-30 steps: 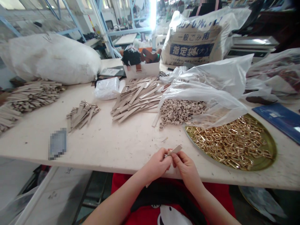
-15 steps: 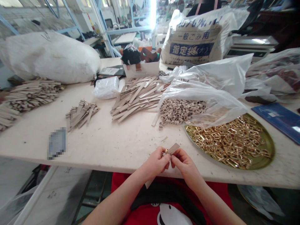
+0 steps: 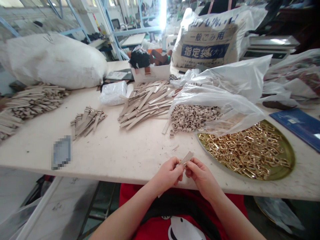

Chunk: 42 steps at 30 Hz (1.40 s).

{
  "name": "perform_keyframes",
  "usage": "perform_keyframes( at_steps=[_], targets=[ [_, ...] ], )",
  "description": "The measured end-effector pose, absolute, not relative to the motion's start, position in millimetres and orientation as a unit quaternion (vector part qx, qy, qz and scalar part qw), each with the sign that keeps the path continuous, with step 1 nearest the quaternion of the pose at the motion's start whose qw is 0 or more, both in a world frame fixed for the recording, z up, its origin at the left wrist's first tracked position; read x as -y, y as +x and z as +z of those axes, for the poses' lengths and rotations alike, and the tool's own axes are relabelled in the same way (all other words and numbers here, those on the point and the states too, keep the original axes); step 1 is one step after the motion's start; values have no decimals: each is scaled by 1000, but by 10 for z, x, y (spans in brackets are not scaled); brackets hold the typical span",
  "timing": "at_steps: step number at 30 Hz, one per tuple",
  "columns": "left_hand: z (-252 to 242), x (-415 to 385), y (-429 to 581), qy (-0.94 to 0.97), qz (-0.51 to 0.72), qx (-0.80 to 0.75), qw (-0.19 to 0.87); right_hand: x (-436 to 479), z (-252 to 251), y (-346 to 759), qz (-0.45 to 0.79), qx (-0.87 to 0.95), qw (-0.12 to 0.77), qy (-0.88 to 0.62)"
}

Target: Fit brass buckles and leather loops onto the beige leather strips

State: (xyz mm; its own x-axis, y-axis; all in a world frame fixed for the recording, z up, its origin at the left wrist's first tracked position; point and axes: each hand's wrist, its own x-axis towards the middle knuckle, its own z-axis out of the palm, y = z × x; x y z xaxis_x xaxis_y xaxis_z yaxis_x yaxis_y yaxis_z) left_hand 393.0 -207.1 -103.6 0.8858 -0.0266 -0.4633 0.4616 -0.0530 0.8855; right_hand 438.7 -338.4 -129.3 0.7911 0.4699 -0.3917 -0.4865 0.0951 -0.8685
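Above the table's front edge, my left hand (image 3: 172,173) is closed on a beige strap (image 3: 187,158) with a small gold buckle at its fingertips. My right hand (image 3: 200,171) pinches the same strap from the right, its fingertips beside the buckle. One end of the strap sticks up between the hands; most of the rest is hidden by the left hand. To the right, a green-gold tray (image 3: 287,166) holds many gold buckles (image 3: 250,153). Small beige loops (image 3: 186,118) spill from a clear plastic bag (image 3: 225,108) behind the hands.
Loose beige straps (image 3: 147,103) lie mid-table, with a smaller pile of straps with buckles (image 3: 88,121) left of them. A larger bundle (image 3: 37,100) is at far left. A pixelated object (image 3: 61,152) lies near the front edge. A blue folder (image 3: 297,128) is at right.
Both hands have shifted slightly to the right with the strap. The right fingers have moved up along it, and less of its lower end shows below the left hand.
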Motion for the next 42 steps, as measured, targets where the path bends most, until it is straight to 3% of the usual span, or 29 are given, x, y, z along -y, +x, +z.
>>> perform_keyframes(
  at_steps=[9,17,28,32,38,42],
  targets=[
    [-1011,2090,3928,719,-168,-119,663,3400,-1171,4429,208,80,634,-741],
    [-988,2089,3936,720,-172,-130,660,3443,-1184,4453,355,-35,757,-547],
    [-900,2156,3901,684,-178,-152,691,3510,-1149,4467,390,-12,739,-550],
    [-932,2174,3880,691,-182,-144,685,3549,-1175,4459,340,65,690,-636],
    [-954,2190,3830,756,-146,-135,623,3575,-1159,4439,91,206,505,-833],
    [-905,2136,3847,773,-133,-105,611,3543,-1133,4476,199,193,558,-782]
  ],
)
